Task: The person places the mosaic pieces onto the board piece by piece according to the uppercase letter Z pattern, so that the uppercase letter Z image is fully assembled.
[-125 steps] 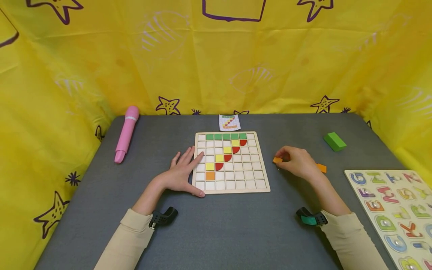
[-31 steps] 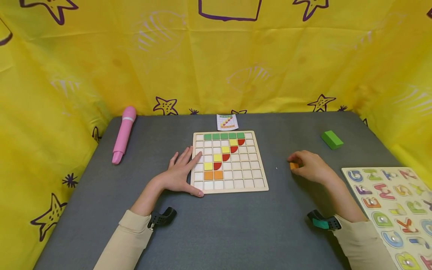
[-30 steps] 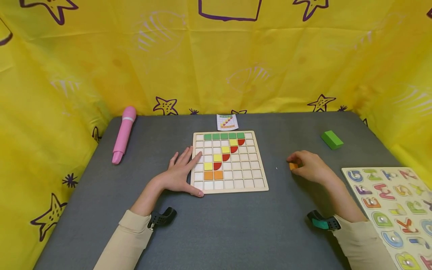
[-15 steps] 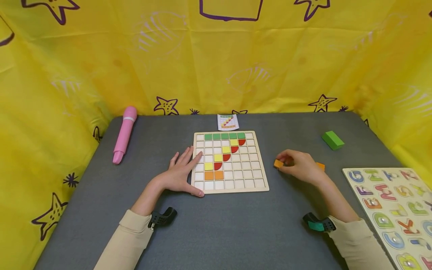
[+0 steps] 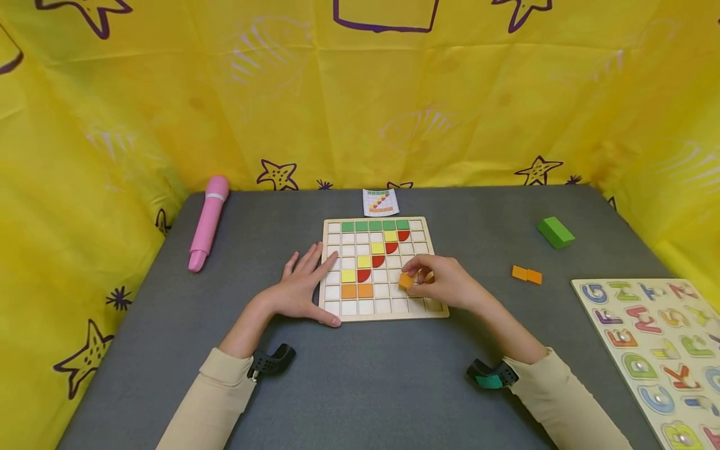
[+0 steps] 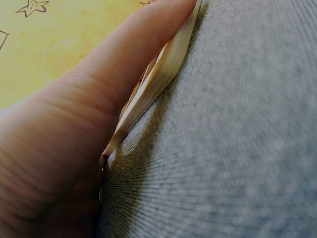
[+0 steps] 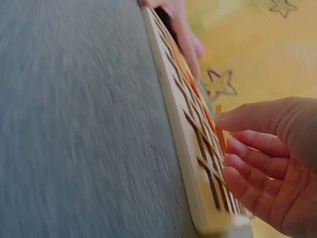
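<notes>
A wooden grid board (image 5: 388, 317) lies mid-table, with green, yellow, red quarter-round and orange tiles set in its cells. My left hand (image 5: 298, 287) rests spread along the board's left edge, its thumb at the near left corner; the left wrist view shows the thumb (image 6: 133, 44) against the wooden rim. Over the right half of the board, my right hand (image 5: 444, 281) pinches an orange square tile (image 5: 405, 281) between thumb and fingertips. The right wrist view shows this tile (image 7: 221, 130) tilted on edge, close over the grid. Two orange tiles (image 5: 365, 290) sit side by side in the board's lower left.
Two loose orange tiles (image 5: 527, 274) lie on the table to the right, with a green block (image 5: 555, 232) behind them. A small pattern card (image 5: 380, 202) stands beyond the board. A pink microphone-shaped object (image 5: 209, 224) lies left; an alphabet puzzle board (image 5: 647, 350) is at right.
A second orange tile has joined the first on the board. My right hand has carried another orange tile leftward from the table to above the grid. My left hand has stayed put.
</notes>
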A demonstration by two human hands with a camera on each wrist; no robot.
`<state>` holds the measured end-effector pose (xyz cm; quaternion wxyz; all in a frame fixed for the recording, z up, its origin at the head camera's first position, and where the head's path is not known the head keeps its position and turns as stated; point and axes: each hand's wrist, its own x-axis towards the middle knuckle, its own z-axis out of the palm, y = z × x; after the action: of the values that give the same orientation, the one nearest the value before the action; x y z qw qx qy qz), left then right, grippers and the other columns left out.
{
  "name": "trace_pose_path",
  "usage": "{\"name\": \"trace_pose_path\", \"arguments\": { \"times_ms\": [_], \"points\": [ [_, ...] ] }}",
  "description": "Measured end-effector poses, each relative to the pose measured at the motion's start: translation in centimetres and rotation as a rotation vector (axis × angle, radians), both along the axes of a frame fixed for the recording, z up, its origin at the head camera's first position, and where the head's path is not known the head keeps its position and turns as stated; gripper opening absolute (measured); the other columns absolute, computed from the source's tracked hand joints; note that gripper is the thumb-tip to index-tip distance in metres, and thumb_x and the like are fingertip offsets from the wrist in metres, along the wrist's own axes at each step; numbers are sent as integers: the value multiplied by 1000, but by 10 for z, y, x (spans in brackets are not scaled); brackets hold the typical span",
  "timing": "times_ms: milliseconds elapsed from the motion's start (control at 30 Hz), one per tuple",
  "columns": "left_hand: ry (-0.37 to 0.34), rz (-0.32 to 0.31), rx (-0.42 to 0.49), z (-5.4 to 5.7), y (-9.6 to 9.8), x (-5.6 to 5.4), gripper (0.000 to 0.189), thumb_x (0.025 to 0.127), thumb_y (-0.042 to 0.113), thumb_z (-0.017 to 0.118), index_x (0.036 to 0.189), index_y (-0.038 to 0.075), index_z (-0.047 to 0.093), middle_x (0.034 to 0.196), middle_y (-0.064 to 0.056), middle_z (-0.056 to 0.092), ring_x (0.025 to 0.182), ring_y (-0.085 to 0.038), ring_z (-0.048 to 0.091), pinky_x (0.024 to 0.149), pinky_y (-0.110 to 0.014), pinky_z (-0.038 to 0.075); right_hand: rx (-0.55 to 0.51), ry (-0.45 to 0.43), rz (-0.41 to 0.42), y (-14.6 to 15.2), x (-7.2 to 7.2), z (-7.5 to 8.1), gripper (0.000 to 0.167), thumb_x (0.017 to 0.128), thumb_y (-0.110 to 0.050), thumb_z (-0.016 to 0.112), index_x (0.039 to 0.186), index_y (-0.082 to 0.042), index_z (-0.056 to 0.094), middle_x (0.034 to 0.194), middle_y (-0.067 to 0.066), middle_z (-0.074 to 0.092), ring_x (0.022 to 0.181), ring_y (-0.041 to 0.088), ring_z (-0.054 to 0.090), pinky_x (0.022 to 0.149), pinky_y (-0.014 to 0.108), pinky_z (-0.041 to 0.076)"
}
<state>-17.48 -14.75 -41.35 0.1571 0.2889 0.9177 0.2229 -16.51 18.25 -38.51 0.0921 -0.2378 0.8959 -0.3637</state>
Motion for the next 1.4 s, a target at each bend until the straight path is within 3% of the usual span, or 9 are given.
{"name": "trace_pose_path", "arguments": {
  "times_ms": [433, 867, 1133, 1400],
  "points": [
    [11, 2, -24, 0, 1, 0, 128, 66, 68, 78, 158, 12, 10, 161, -19, -10, 147, -32, -11, 110, -58, -9, -12, 82, 107, -37, 1, -8, 25, 79, -4, 78, 102, -6, 69, 89, 1, 64, 80, 16, 56, 71, 28, 49],
    [15, 1, -17, 0, 1, 0, 127, 66, 67, 78, 158, 11, 10, 161, -20, -9, 147, -32, -11, 110, -58, -9, -68, 26, 97, -37, 4, -9, 24, 81, -4, 76, 104, -4, 68, 91, 3, 64, 84, 18, 58, 80, 31, 53],
    [11, -2, 1, 1, 1, 1, 127, 67, 65, 79, 158, 11, 10, 161, -20, -9, 147, -33, -11, 110, -58, -9, -74, 33, 39, -19, 5, -5, 23, 84, -8, 76, 106, -7, 70, 97, 2, 68, 88, 18, 60, 81, 36, 53],
    [27, -11, 14, -1, 0, 1, 126, 68, 63, 80, 158, 11, 10, 161, -21, -9, 147, -34, -10, 110, -58, -7, -42, 72, -53, 22, 3, -3, 24, 86, -10, 75, 109, -6, 69, 98, 4, 68, 85, 17, 60, 75, 34, 52]
  ]
}}
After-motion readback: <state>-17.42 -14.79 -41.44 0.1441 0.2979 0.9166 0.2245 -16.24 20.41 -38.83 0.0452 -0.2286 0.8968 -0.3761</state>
